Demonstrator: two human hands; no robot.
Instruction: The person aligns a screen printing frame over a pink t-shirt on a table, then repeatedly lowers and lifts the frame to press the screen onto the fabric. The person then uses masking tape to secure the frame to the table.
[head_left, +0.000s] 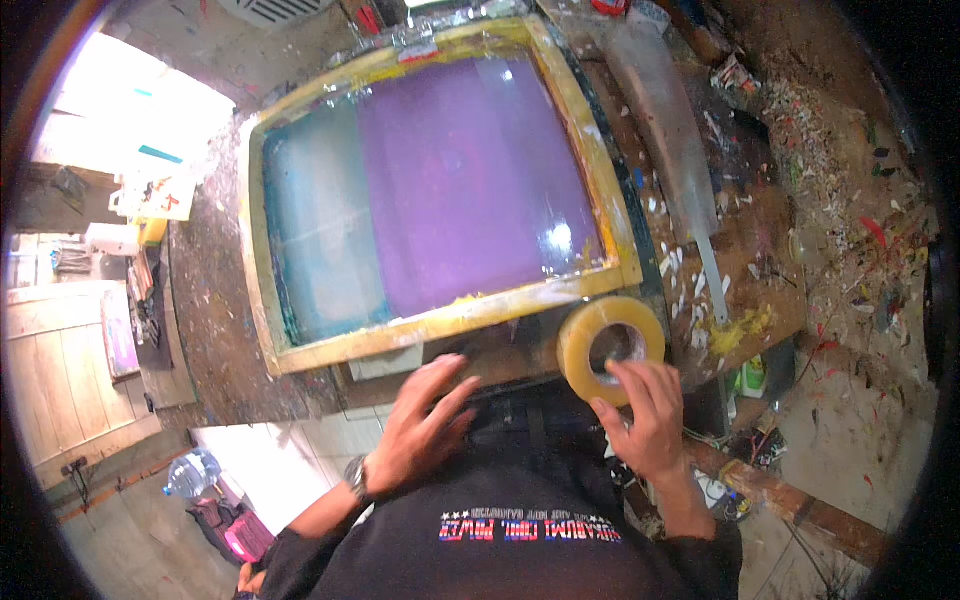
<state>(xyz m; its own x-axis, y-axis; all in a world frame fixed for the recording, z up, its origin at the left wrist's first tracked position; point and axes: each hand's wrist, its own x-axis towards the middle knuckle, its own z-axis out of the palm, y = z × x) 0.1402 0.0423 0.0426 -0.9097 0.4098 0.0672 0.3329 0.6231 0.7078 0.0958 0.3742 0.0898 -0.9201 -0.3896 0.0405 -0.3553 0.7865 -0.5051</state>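
My right hand (648,420) grips a large roll of clear yellowish tape (583,340) by its lower rim, fingertips inside the core. The roll is at the near right corner of a wooden-framed printing screen (440,325). Purple and blue-green areas cover its mesh (460,180), with a glare spot at the lower right. Just short of the frame's near edge, my left hand (425,420) is held with its fingers apart and nothing in it. A watch is on that wrist. Whether the roll touches the frame, I cannot tell.
The screen lies on a paint-stained wooden workbench (205,300). To its right are a long translucent strip (670,130) and scattered white flakes. A water bottle (193,472) and a pink-and-black bag (240,530) are on the floor at lower left. Wooden boards (75,370) stand at the left.
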